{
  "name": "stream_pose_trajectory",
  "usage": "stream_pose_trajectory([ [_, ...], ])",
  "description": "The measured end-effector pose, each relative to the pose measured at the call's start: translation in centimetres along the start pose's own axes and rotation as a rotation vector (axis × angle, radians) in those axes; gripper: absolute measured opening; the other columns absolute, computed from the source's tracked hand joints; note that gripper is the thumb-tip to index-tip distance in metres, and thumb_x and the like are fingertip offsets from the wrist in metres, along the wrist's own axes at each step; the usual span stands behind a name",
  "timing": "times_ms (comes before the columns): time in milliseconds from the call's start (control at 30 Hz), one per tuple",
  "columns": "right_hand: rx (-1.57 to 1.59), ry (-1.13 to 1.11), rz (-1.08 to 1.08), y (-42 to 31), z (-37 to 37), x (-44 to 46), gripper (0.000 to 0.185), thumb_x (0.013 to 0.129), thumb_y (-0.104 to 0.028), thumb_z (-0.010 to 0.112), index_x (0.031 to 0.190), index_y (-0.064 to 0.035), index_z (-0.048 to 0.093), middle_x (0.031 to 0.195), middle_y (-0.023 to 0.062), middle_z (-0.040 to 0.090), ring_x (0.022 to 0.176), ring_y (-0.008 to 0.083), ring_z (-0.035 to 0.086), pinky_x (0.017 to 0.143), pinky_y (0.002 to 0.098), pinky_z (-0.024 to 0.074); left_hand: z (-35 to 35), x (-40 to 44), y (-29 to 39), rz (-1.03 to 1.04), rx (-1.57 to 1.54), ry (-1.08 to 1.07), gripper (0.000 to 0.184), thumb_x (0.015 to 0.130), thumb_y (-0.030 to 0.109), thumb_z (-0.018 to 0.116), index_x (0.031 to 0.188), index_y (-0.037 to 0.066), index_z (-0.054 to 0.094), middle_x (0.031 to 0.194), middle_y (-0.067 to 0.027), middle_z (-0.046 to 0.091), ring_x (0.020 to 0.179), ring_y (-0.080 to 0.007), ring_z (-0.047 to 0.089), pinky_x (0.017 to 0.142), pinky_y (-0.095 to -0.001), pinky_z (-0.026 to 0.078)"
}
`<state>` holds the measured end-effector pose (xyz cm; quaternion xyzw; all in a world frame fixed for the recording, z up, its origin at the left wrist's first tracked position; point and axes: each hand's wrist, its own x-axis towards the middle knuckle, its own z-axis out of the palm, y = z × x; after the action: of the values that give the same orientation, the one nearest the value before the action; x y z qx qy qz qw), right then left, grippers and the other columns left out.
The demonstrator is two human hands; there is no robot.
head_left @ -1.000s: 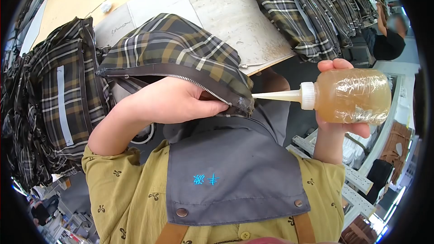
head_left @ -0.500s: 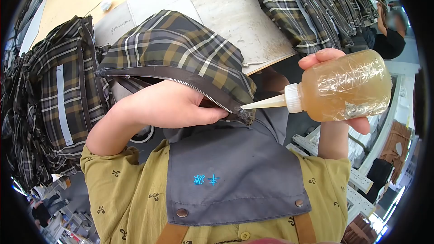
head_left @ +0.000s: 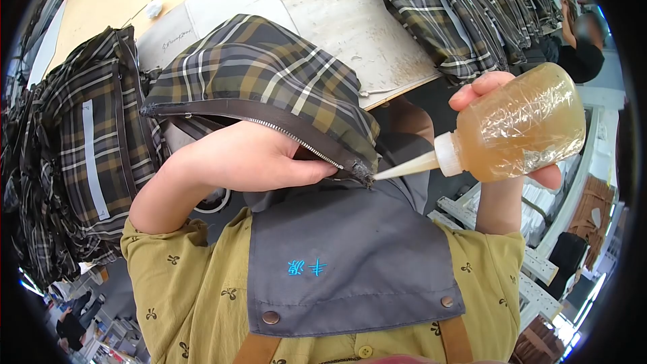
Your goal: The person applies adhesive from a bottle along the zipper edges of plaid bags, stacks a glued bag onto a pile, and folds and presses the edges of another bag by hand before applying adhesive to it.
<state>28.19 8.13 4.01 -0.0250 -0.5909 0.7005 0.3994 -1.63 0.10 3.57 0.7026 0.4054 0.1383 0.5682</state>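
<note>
My left hand (head_left: 263, 158) reaches into the mouth of a plaid zippered bag (head_left: 263, 71). Its thumb lies over the zipper edge, pinching the fabric, while the other fingers are hidden inside. A metal zipper on dark tape (head_left: 296, 131) runs along the opening and ends at a frayed corner (head_left: 364, 172). In my right hand (head_left: 486, 86) is a squeeze bottle (head_left: 522, 125) of amber liquid, wrapped in clear film. The bottle is tilted nozzle-down to the left, and its pale pointed tip (head_left: 408, 165) is at or very near the frayed corner.
A pile of plaid bags (head_left: 91, 148) stands at the left, and another stack (head_left: 451, 20) lies on the far right of the worktable (head_left: 317, 0). A crumpled white scrap (head_left: 153, 9) is on the tabletop. A person in black (head_left: 581, 50) is beyond the right-hand stack.
The bottle has tipped more steeply and its nozzle tip has shifted slightly right and down around the frayed corner. My left hand and the bag have barely moved.
</note>
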Motion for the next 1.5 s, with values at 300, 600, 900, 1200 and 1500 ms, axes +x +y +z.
stream_pose_trajectory([
  [300,0.073,-0.007,-0.103,2.0,0.3,0.3,0.095,0.065,-0.063,0.065,0.129,0.0025,0.038,0.121,0.0297,0.043,0.107,0.0403,0.052,0.082,0.0411,0.0531,0.2,0.1,0.2,0.081,-0.057,0.050,0.020,0.076,0.004,0.066,0.095,0.000,0.064,0.091,-0.0052,0.064,0.082,-0.0139,0.058,0.073,-0.0258,0.046],
  [600,0.212,-0.021,-0.118,2.3,-0.1,-0.5,0.104,0.058,-0.072,0.063,0.128,0.0008,0.039,0.120,0.0243,0.047,0.109,0.0396,0.052,0.086,0.0429,0.0501,0.0,0.4,0.2,0.119,-0.063,0.089,0.021,0.077,0.004,0.065,0.097,-0.001,0.063,0.091,-0.0050,0.064,0.083,-0.0121,0.057,0.074,-0.0256,0.046],
  [900,0.687,0.392,0.009,0.7,0.9,-3.7,0.095,0.068,-0.057,0.068,0.131,0.0012,0.028,0.126,0.0174,0.043,0.056,0.0123,0.055,0.052,0.0233,0.0468,-1.3,1.5,-0.1,-0.345,-0.247,0.098,0.043,0.082,0.038,0.061,0.112,0.007,0.061,0.102,-0.0050,0.066,0.093,-0.0128,0.058,0.086,-0.0251,0.043],
  [1200,0.837,0.450,-0.083,0.3,1.0,-4.2,0.080,0.071,-0.041,0.075,0.128,-0.0059,0.029,0.124,0.0018,0.044,0.050,0.0109,0.046,0.052,0.0240,0.0390,-2.6,-0.4,-0.3,-0.171,0.249,-0.055,0.048,0.076,0.036,0.071,0.104,-0.003,0.062,0.102,-0.0162,0.063,0.089,-0.0280,0.059,0.082,-0.0302,0.045],
  [1500,0.900,0.417,-0.104,1.2,1.4,-4.1,0.084,0.069,-0.043,0.075,0.130,-0.0086,0.029,0.124,-0.0033,0.043,0.054,0.0119,0.048,0.055,0.0248,0.0399,-3.1,2.1,1.7,-0.120,-0.193,0.112,0.023,0.086,0.024,0.061,0.087,0.001,0.064,0.064,0.0050,0.054,0.057,-0.0038,0.041,0.052,-0.0214,0.035],
])
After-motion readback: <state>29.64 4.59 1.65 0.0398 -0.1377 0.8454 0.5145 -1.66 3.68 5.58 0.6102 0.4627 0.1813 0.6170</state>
